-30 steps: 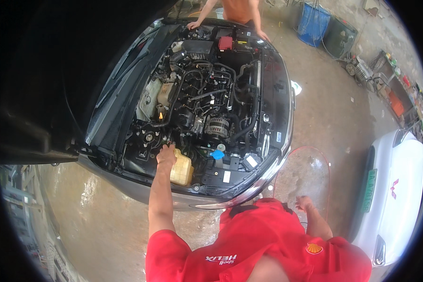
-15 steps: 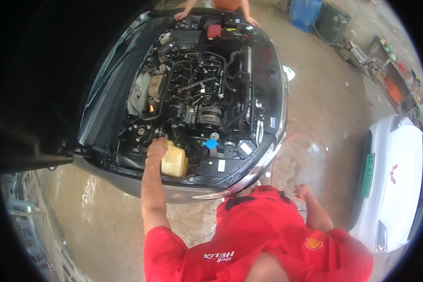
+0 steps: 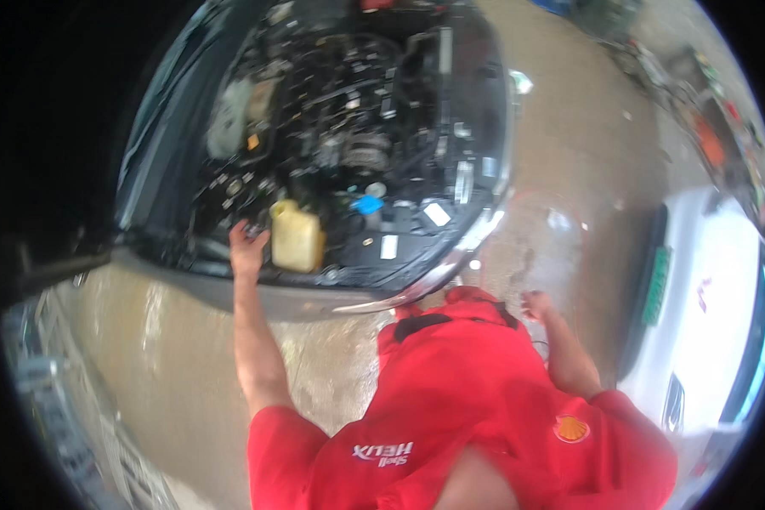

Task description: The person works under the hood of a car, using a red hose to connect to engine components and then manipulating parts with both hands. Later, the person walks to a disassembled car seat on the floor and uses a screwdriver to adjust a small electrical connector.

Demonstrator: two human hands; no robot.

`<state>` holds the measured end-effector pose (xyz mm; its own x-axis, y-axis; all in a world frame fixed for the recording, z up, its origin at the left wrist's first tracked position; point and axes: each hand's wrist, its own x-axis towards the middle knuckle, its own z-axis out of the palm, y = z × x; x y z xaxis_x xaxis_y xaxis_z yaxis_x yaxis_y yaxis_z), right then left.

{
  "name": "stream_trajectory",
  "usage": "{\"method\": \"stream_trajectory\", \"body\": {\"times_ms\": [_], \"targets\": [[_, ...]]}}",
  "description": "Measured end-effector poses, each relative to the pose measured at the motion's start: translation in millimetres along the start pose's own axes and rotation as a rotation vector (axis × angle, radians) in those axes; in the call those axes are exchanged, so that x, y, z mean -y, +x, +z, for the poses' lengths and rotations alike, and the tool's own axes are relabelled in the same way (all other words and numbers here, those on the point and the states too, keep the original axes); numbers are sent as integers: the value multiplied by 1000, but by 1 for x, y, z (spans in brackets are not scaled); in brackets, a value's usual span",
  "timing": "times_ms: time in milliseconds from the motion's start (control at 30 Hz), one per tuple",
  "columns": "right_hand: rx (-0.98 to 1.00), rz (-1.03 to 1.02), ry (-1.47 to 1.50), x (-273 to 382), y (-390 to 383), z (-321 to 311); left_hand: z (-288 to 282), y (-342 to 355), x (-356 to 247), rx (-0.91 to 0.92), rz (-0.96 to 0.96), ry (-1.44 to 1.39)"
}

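A yellowed translucent plastic reservoir [image 3: 297,240] stands in the near left corner of the engine bay [image 3: 340,110]. Just left of it is my left hand [image 3: 248,246], fingers curled around a small dark thing that blur keeps me from naming. The hand is apart from the reservoir, whose raised yellow neck shows at its top. To its right sits a bright blue cap [image 3: 368,205]. My right hand [image 3: 534,306] hangs at my side beyond the car's front edge, its fingers loosely curled, with nothing seen in them.
The open car's front bumper [image 3: 450,263] curves close before me. A white car [image 3: 697,314] is parked on the right. Cluttered shelving [image 3: 722,136] lines the far right wall, and metal frames [image 3: 68,408] stand at the lower left. The concrete floor [image 3: 170,365] looks wet.
My left hand has come off the reservoir's top and moved left, uncovering the neck. The view has shifted, so the engine bay sits higher, and the person across it has left the picture.
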<state>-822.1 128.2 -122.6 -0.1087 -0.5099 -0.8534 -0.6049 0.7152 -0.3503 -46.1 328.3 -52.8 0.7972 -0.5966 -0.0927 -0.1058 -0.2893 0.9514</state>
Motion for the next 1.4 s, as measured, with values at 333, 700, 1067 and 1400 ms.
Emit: {"method": "stream_trajectory", "body": {"times_ms": [333, 700, 1067, 1400], "targets": [[20, -60, -54, 31, -8, 11, -42, -29, -2, -391, -52, 617], [16, -52, -76, 27, -16, 10, -38, -28, -11, -127, 67, 773], [27, -39, -48, 13, -36, 18, -40, -30, -13, -126, 121, 1004], [72, -58, -21, -15, -17, 15, -21, -127, -40, -502, 441, 764]]}}
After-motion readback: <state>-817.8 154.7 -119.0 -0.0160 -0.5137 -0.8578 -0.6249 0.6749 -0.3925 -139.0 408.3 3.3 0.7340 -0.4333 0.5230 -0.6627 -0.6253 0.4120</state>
